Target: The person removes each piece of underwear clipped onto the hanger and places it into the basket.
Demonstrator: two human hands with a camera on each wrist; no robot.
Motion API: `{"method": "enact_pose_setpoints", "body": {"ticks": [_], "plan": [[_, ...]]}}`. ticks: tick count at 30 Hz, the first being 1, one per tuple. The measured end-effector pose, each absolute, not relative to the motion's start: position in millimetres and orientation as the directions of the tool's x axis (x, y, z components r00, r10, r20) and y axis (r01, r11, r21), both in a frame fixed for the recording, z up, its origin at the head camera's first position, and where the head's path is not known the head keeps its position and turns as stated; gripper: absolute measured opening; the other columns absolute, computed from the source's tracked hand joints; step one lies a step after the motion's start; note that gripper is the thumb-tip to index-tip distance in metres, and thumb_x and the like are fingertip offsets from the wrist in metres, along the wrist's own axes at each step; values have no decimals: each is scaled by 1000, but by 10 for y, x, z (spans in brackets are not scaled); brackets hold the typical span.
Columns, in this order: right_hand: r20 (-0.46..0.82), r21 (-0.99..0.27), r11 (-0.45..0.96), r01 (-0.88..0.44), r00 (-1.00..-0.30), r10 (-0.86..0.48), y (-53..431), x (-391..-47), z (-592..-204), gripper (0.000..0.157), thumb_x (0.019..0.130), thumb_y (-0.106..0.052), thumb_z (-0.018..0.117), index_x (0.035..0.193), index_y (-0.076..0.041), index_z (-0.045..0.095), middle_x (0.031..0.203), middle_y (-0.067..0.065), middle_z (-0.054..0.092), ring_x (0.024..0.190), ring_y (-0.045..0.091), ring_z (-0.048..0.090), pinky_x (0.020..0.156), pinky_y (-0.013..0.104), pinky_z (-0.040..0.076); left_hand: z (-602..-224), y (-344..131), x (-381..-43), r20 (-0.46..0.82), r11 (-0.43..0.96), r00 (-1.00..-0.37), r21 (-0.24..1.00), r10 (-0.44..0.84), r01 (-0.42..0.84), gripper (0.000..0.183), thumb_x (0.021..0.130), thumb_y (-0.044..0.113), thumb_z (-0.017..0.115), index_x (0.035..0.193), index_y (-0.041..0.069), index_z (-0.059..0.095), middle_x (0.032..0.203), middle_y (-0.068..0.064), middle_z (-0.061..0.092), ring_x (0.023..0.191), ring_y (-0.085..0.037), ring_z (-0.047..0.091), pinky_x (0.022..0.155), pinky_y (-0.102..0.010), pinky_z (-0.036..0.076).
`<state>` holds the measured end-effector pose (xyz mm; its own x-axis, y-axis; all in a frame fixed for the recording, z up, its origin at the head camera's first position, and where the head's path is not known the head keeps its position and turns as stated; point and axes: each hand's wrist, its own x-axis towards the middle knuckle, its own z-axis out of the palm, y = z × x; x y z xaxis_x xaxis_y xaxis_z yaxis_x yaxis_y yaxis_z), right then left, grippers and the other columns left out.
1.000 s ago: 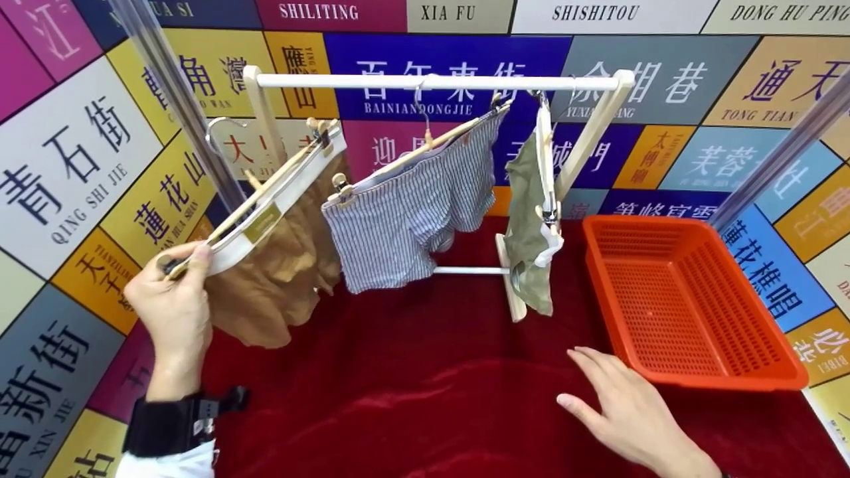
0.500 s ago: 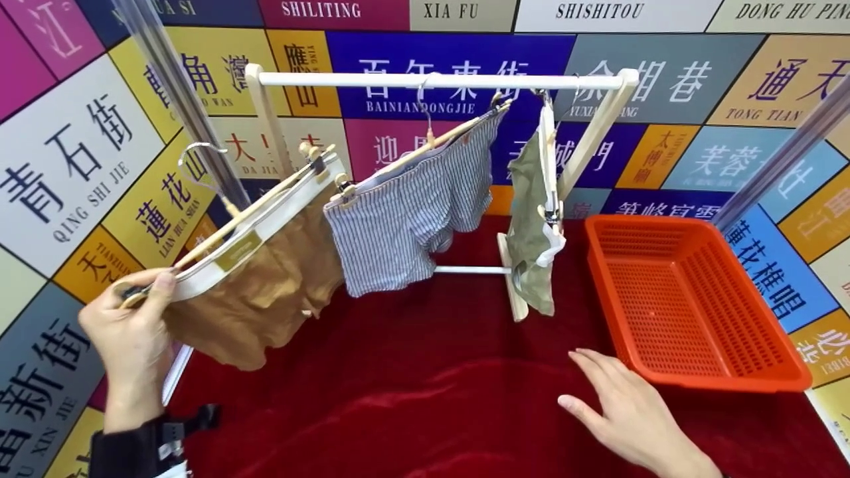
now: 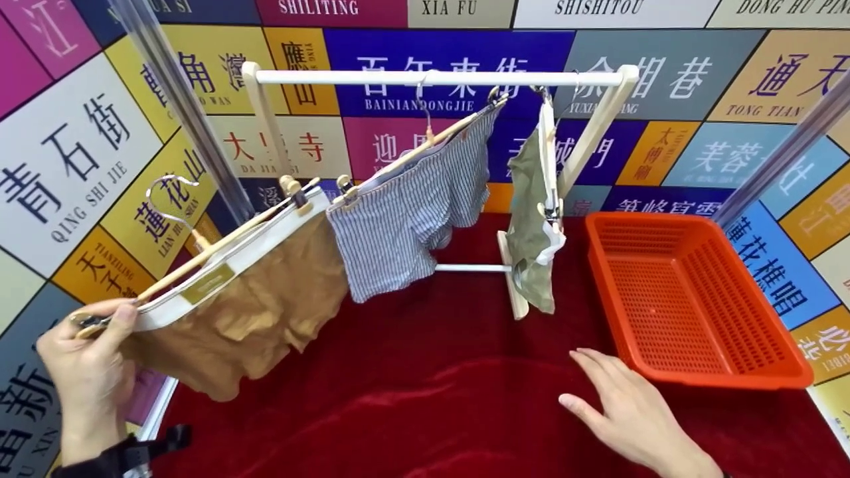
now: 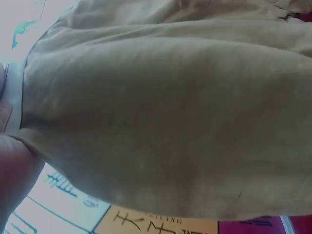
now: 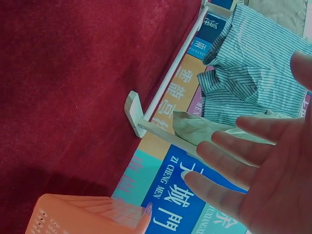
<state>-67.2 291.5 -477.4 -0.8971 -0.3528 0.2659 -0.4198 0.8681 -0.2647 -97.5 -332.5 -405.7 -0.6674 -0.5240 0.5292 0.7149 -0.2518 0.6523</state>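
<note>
In the head view my left hand [image 3: 93, 365] grips the near end of a wooden clip hanger [image 3: 199, 255], thumb over the white waistband. Clipped to that hanger are brown boxer briefs [image 3: 259, 325], tilted and off the rail, the metal hook pointing up and free. The brown cloth [image 4: 165, 117] fills most of the left wrist view. My right hand [image 3: 631, 411] hovers low over the red cloth beside the basket, fingers extended, holding nothing. Blue striped boxer shorts [image 3: 412, 219] hang from the rail on another hanger, their left edge overlapped by the brown pair.
A small wooden rack with a white rail [image 3: 465, 78] stands at the back. An olive garment [image 3: 529, 226] hangs at its right end. The orange-red plastic basket [image 3: 714, 380] sits at right on the dark red cloth [image 3: 425, 411]. Clear posts [image 3: 192, 113] rise beside the rack.
My left hand has moved left and down toward me, carrying the hanger with the brown boxer briefs away from the rack. The right hand has stayed in place.
</note>
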Motion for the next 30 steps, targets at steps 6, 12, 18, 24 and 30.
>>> {"method": "enact_pose_setpoints", "body": {"ticks": [6,12,18,24,30], "plan": [[245,-276,870,-409,-905,-348,2916,-667,-4762,60,96,-41,75,141,-2,62,141,15,62,127,37,61,94,60,53,-4150,-3463,-942,464,-416,-718,597,-519,686,7,87,-29,62,91,-34,60,84,-30,73,72,-29,69,69,-31,63],[238,-277,869,-410,-905,-351,2903,-663,-4761,61,97,-41,74,141,-2,62,141,16,62,127,38,60,94,61,53,-4228,-3583,-946,446,-548,-768,538,-460,641,11,93,-30,49,92,-34,59,85,-33,71,72,-32,70,67,-33,63],[235,-278,869,-409,-906,-351,2903,-657,-4769,61,97,-42,74,141,-2,62,141,15,62,127,37,61,94,60,53,-4287,-3684,-947,464,-621,-815,538,-347,570,16,96,-28,44,93,-34,58,86,-34,70,73,-33,71,68,-35,63],[246,-271,869,-414,-902,-353,2912,-656,-4776,60,96,-41,75,141,-2,62,140,15,63,126,36,61,94,59,53,-4281,-3691,-979,475,-659,-837,541,-274,523,17,95,-29,42,92,-33,58,74,-26,67,60,-23,59,58,-29,56],[276,-259,867,-425,-893,-355,2925,-670,-4764,60,95,-40,76,139,-2,63,139,15,64,126,36,61,96,57,53,-4244,-3602,-1029,516,-723,-844,526,-147,448,19,94,-31,39,91,-34,58,71,-27,67,57,-24,52,63,-33,59]]}}
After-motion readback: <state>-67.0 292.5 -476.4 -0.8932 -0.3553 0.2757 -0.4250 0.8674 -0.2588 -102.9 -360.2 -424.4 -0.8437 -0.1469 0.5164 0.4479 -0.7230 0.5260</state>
